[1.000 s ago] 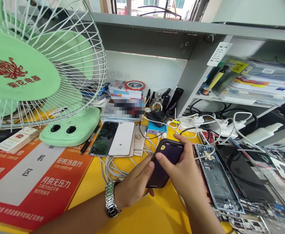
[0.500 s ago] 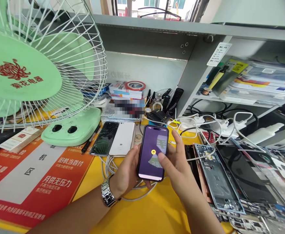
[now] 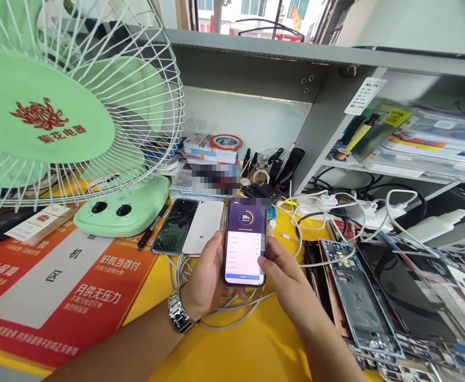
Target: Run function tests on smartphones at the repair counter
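One lit phone (image 3: pixel 242 253) clasped by left hand (image 3: pixel 205 273) and right hand (image 3: pixel 288 276), clear boxes (image 3: pixel 441 130) shelved, contents unclear

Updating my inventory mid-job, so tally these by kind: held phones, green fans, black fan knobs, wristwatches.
Held phones: 1
Green fans: 1
Black fan knobs: 2
Wristwatches: 1
Total: 5

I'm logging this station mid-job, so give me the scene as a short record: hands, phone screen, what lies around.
left hand: holds the lit phone along its left side
right hand: at the phone's right side, thumb by the screen edge
screen: 39% on purple, pale list below; small text unreadable
to the left: white phone, cracked dark phone, green fan
to the right: blue-edged phone frame
surface: yellow tabletop
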Action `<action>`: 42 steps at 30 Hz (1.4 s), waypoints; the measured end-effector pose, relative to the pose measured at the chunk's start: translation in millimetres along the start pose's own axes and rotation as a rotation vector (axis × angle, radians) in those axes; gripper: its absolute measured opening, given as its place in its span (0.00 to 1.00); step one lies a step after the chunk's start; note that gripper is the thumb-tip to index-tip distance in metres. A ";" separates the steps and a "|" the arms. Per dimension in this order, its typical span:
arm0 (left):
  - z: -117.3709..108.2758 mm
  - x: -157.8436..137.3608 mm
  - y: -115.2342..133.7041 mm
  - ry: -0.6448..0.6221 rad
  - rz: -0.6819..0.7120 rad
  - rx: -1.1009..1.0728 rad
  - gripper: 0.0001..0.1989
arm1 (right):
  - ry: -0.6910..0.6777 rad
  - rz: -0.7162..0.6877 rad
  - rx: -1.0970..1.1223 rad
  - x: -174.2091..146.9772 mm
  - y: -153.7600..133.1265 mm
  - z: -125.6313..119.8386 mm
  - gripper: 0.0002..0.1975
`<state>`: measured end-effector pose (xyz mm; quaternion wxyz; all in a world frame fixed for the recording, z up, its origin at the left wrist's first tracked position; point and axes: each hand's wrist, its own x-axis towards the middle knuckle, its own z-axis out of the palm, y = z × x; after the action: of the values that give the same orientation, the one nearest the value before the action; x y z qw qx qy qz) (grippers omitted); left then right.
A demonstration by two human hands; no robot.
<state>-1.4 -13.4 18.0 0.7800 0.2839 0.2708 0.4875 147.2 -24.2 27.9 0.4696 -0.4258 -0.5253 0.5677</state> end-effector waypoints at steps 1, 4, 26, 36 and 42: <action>-0.2 0.1 0.7 0.008 0.004 -0.008 0.28 | -0.010 -0.004 0.011 0.1 0.4 0.5 0.17; -1.5 0.8 1.3 0.025 0.005 -0.034 0.26 | -0.036 -0.001 0.038 0.5 1.7 1.5 0.19; -2.4 0.6 0.8 0.034 -0.028 0.018 0.29 | -0.052 0.012 0.016 -4.0 2.1 3.2 0.21; -1.7 0.6 -3.3 0.025 -0.065 0.039 0.28 | 0.177 0.145 -0.041 -1.8 11.1 0.1 0.22; -2.9 -1.0 -11.3 0.043 -0.118 -0.020 0.28 | 0.309 0.226 -0.024 0.9 24.1 -3.6 0.29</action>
<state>3.1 -17.9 8.1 0.8042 0.2490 0.2989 0.4494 148.5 -22.8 3.6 0.4726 -0.5700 -0.4025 0.5383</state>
